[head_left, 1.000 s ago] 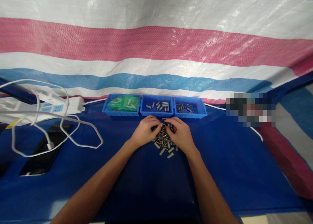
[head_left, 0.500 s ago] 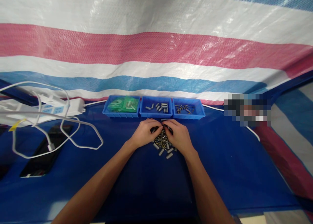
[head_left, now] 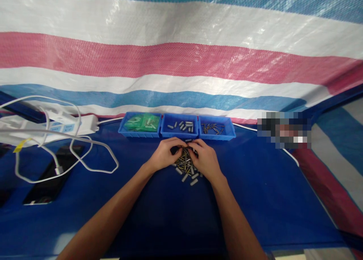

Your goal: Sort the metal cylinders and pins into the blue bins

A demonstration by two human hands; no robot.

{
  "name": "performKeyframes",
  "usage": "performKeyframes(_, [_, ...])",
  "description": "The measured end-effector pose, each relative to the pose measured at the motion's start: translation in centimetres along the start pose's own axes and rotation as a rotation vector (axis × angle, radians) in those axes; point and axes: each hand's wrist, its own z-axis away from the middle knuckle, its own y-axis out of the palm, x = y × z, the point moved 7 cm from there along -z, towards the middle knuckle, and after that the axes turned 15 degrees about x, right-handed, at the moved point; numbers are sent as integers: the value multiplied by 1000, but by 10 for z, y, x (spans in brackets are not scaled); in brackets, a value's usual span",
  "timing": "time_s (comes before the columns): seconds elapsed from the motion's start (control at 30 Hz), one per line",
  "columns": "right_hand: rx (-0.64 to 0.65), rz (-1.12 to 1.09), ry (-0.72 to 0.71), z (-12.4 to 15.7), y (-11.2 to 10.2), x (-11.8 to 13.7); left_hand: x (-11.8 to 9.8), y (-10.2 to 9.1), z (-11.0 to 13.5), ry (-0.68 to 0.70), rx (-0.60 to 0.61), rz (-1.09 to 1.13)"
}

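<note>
My left hand and my right hand meet over the far side of a small heap of metal pins. The fingertips of each hand are pinched together, and whatever they hold is too small and hidden to make out. Short grey cylinders lie along the near edge of the heap. Just behind the hands stand three blue bins in a row: the left bin with green plastic bags, the middle bin with grey cylinders, the right bin with thin pins.
At the left a white power strip and looped white cables lie on the blue table, over a dark phone. A striped tarp hangs behind the bins. A pixelated patch covers something at the right.
The view has shifted slightly. Both hands stay together over the heap with their fingertips pinched; the bins and heap look otherwise the same.
</note>
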Motion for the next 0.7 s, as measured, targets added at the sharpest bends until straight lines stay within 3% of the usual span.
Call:
performKeyframes(0.43, [-27,-100,4,0,-2,-3,26,1,5,-143,-95,382])
performKeyframes(0.7, [-111,-364,-53,3,-12,-5,34,-4,9,-170,-249,776])
